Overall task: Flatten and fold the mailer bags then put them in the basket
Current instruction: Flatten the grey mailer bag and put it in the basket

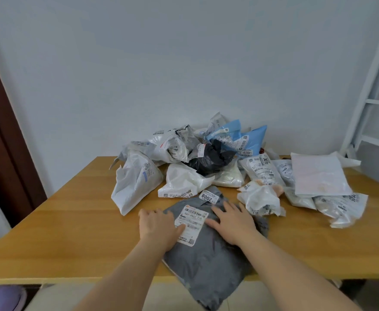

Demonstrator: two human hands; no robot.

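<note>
1. A grey mailer bag (208,254) lies wrinkled at the near edge of the wooden surface (71,221), its lower end hanging over.
2. The left hand (156,227) and right hand (231,223) press flat on it, fingers spread.
3. Its white shipping label (191,223) shows barcodes; a smaller tag (208,196) reads "2008".
4. Behind, a heap of other mailer bags (206,158); one label reads "3011".

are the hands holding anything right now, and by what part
Nothing is gripped. Both hands, left and right, lie open and flat on the grey mailer bag, either side of its shipping label.
</note>
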